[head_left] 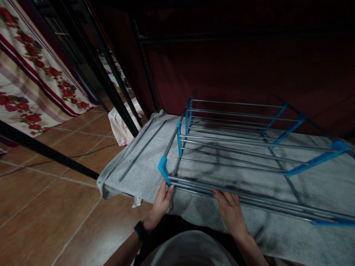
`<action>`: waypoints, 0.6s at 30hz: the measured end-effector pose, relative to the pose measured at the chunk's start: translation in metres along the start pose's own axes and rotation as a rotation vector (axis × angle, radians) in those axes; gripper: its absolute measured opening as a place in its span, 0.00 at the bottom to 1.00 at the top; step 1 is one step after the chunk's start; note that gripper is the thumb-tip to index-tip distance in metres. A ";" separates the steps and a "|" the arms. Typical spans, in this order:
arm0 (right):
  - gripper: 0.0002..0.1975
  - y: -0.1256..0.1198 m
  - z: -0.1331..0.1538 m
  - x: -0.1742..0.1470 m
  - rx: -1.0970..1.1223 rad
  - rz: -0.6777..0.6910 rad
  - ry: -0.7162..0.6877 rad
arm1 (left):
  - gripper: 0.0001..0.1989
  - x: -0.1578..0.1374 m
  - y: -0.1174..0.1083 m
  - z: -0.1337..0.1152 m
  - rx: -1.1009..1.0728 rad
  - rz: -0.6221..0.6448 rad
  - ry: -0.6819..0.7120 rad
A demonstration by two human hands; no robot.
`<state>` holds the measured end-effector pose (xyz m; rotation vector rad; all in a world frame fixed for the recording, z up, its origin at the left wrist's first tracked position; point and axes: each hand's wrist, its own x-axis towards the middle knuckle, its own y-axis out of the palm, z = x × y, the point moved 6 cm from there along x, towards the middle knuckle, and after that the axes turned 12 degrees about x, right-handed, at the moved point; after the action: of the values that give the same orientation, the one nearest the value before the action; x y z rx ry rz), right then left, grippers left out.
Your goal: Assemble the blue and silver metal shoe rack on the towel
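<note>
A rack of thin metal rods with blue plastic brackets lies on a grey cloth in front of me. My left hand, with a dark band on its wrist, pinches the near left blue bracket where the rod ends enter it. To the right, my right hand has its fingers closed over the nearest metal rods; its thumb is hardly visible. More brackets join the rods farther back, and the rack's right end spreads toward the picture's edge.
A loose grey tube rests on the grey cloth, left of the rack. Black metal posts rise at the left, and a dark red panel stands behind. A flowered curtain and a cable are beyond, over tiled floor.
</note>
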<state>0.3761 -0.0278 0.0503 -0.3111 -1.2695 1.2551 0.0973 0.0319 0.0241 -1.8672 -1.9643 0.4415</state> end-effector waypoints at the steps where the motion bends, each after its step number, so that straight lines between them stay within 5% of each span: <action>1: 0.17 0.000 -0.001 0.000 0.003 0.003 -0.004 | 0.26 0.000 0.001 0.000 -0.001 -0.005 0.003; 18: 0.19 0.005 -0.014 -0.009 0.024 0.025 0.002 | 0.26 -0.005 0.017 -0.001 -0.040 -0.123 -0.008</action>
<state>0.3868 -0.0268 0.0366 -0.3123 -1.2514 1.2900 0.1126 0.0276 0.0163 -1.7585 -2.0937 0.3756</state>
